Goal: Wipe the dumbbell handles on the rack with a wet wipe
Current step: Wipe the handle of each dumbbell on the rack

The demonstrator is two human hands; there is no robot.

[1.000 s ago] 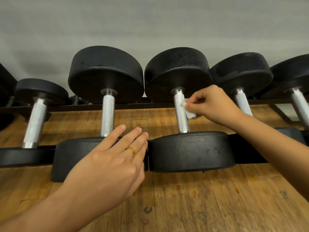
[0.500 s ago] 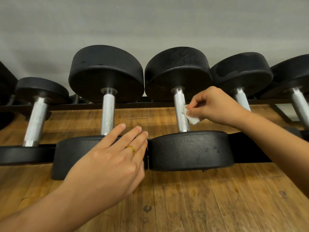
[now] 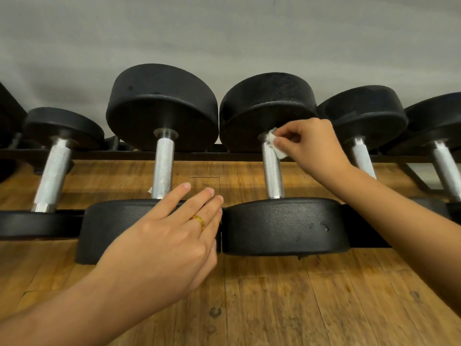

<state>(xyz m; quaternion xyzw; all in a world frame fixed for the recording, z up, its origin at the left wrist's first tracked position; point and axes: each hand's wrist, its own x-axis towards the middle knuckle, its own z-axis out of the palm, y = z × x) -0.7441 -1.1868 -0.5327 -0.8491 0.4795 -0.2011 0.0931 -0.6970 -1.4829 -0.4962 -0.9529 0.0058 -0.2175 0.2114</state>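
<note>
At the handle top: white wet wipe (image 3: 275,145) against the knurled dumbbell handle (image 3: 273,176), just under its far head.
Right hand (image 3: 314,146): fingers curled, pinching the wipe.
Left hand (image 3: 169,236): fingers straight, resting on neighbouring dumbbell (image 3: 163,168).

Right hand (image 3: 316,146) pinching a white wipe (image 3: 275,143) against the top of a dumbbell handle (image 3: 273,176), just under its far weight. Left hand (image 3: 169,236), fingers straight and wearing a gold ring (image 3: 198,221), laid on the near weight (image 3: 107,226) of the dumbbell immediately left of that handle. Further dumbbells (image 3: 53,171) flank the handle on both sides, above a wooden floor (image 3: 299,308).
</note>
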